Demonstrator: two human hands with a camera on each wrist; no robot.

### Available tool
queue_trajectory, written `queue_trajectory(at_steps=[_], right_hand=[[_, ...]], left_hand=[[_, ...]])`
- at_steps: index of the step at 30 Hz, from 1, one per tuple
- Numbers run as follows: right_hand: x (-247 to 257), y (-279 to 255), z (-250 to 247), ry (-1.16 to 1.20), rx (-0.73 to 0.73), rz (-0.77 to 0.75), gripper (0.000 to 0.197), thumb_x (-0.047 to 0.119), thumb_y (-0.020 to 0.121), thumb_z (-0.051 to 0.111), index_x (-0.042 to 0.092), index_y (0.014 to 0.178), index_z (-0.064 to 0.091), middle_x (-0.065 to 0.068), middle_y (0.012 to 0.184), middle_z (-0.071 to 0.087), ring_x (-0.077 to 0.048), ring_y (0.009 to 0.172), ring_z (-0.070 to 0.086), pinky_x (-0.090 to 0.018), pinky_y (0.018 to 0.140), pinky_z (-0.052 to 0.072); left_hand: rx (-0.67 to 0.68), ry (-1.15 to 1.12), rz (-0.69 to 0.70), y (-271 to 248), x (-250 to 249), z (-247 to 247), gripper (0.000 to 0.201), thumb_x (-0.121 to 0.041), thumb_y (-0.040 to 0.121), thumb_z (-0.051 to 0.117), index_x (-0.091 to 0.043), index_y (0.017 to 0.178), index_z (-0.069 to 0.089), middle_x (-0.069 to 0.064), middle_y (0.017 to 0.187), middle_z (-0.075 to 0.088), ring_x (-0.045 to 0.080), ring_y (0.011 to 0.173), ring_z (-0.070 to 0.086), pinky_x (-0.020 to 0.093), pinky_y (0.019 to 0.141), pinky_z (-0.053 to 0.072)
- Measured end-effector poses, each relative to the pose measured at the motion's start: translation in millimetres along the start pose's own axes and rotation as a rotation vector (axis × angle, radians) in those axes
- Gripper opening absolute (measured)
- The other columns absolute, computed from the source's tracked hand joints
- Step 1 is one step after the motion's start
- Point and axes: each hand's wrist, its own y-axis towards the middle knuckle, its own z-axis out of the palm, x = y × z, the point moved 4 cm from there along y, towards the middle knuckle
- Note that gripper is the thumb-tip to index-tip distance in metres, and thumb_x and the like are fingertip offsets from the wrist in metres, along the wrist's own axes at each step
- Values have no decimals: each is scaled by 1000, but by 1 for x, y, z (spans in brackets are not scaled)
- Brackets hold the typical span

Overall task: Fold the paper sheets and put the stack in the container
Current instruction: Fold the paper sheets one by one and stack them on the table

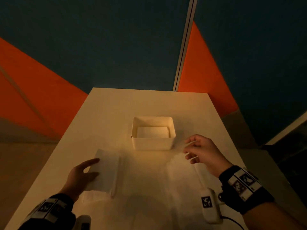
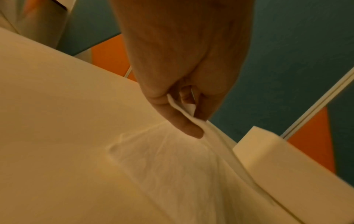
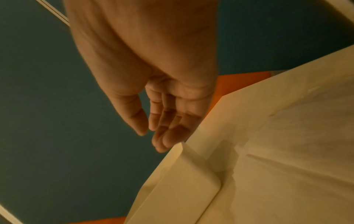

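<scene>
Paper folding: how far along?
Done: folded sheets already lie in the container. In hand: the left hand pinches an edge of the paper spread on the table, turning it over; the right hand hovers open. Left: finish folding, then put it in the container.

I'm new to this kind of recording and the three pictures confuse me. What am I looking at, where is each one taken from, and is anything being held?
There is no machine: a person works with bare hands and wears three cameras. The head view looks down on a pale table. The other two sit on the wrists and look along each hand.

On the table stands a white container with folded paper already inside. Nearer lies a large thin paper sheet.

The left hand pinches the sheet's left edge and has turned it inward; the left wrist view shows the thumb on the paper. The right hand hovers beside the container, fingers loose, holding nothing.
</scene>
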Motion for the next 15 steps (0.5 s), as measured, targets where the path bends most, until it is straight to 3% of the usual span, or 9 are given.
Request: queue_trajectory(at_steps=[3, 10, 13, 15], right_hand=[[-5, 3, -7, 0, -30, 12, 18, -3, 83, 62, 9, 95, 60, -15, 82, 65, -23, 64, 61, -27, 50, 47], [-22, 15, -34, -67, -141, 24, 16, -2, 82, 61, 11, 91, 62, -12, 80, 65, -21, 66, 60, -26, 54, 45], [-38, 30, -58, -329, -242, 45, 15, 2, 80, 62, 16, 83, 61, -7, 83, 63, -24, 79, 60, -28, 65, 45], [-48, 39, -69, -616, -221, 91, 14, 5, 78, 62, 18, 84, 60, -5, 92, 63, -25, 90, 60, -27, 73, 46]], left_hand=[[-32, 229, 22, 11, 14, 3, 43, 1, 83, 65, -17, 122, 61, 13, 125, 54, 34, 96, 59, 49, 91, 49], [-60, 677, 184, 23, 26, 15, 41, -9, 78, 73, -10, 118, 65, 15, 125, 55, 35, 107, 55, 40, 94, 42], [-105, 871, 162, 29, 31, 12, 39, -27, 74, 76, -22, 112, 68, 13, 131, 49, 36, 114, 47, 42, 99, 36], [-116, 936, 122, 29, 31, 11, 41, -38, 75, 73, -31, 115, 65, 11, 136, 42, 35, 121, 40, 42, 102, 34]])
